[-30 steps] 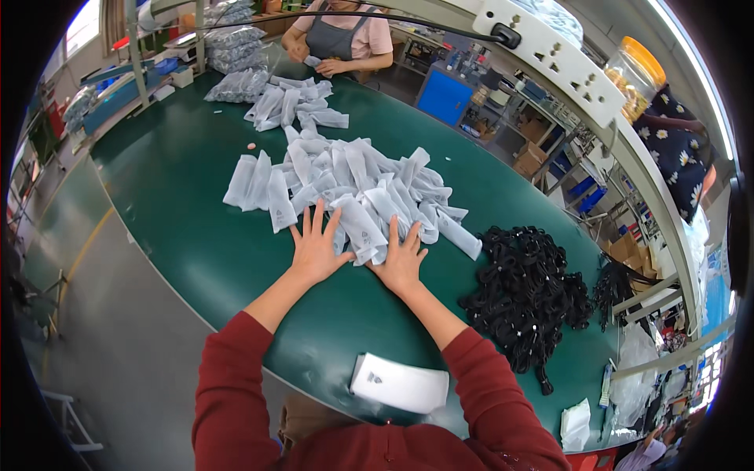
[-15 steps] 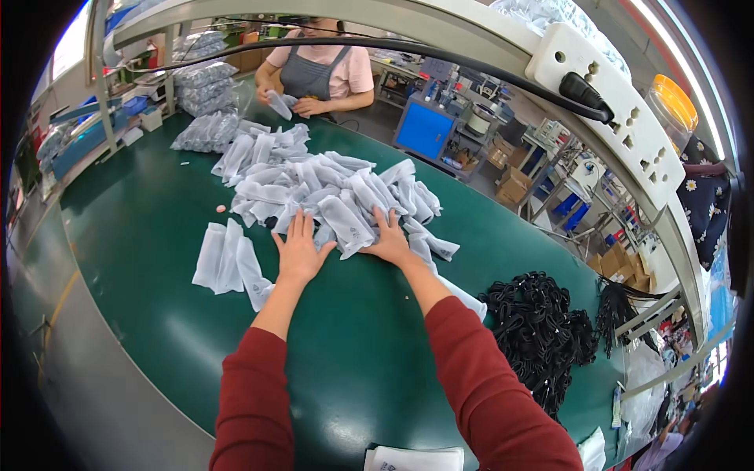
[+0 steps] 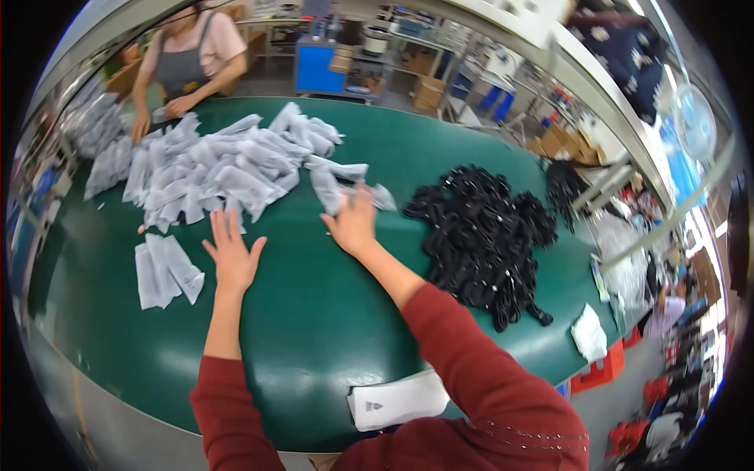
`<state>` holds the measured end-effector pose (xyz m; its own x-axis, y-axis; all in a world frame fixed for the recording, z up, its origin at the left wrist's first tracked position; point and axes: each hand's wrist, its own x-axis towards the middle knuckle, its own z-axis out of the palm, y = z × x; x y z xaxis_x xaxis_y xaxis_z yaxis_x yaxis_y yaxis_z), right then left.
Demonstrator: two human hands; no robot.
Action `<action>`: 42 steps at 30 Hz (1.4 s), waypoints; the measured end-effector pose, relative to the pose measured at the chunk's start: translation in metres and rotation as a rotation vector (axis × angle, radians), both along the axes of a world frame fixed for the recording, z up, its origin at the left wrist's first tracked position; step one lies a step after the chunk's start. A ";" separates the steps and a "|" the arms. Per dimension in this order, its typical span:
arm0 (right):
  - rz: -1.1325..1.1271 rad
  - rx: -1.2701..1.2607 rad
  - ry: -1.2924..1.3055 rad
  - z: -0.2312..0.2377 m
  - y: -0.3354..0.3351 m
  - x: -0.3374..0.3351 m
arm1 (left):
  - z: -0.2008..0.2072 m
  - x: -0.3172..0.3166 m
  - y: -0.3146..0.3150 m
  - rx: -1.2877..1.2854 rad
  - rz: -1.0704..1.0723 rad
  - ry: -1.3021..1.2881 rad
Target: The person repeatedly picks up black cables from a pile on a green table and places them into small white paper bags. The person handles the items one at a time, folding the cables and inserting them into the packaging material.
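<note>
A heap of frosted white pouches, each bulging with something inside, spreads over the far left of the green table. My left hand lies flat at the heap's near edge, fingers apart, holding nothing. Farther right, my right hand reaches to a few loose pouches beside the heap. Its fingertips are blurred over them, and its thumb stands away from the fingers. Left of my left hand, a small group of pouches lies side by side.
A tangled mound of black cords covers the right of the green table. Flat white printed bags are stacked near my body. Across the table a person in a grey apron handles pouches. A metal frame rises at the right.
The view has swung right. My right hand has left the heap's front and moved right to the loose pouches. My left hand has drawn slightly back from the heap.
</note>
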<state>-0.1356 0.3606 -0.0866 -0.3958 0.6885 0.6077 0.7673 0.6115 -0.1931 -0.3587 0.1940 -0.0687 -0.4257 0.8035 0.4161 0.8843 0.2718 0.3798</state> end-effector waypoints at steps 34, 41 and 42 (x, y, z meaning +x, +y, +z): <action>0.364 -0.449 1.046 0.103 -0.207 0.293 | 0.035 0.176 -0.187 0.386 -0.211 -0.152; -0.028 -0.502 0.418 0.051 -0.293 0.376 | 0.062 0.317 -0.206 0.154 -0.824 -0.363; -0.006 -0.405 0.297 0.053 -0.300 0.379 | 0.060 0.322 -0.203 0.082 -0.869 -0.354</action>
<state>0.2436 0.0609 -0.0340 -0.2416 0.8942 0.3768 0.6460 0.4380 -0.6252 -0.0368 -0.0090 -0.0091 0.1972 0.8727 0.4467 0.5940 -0.4688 0.6538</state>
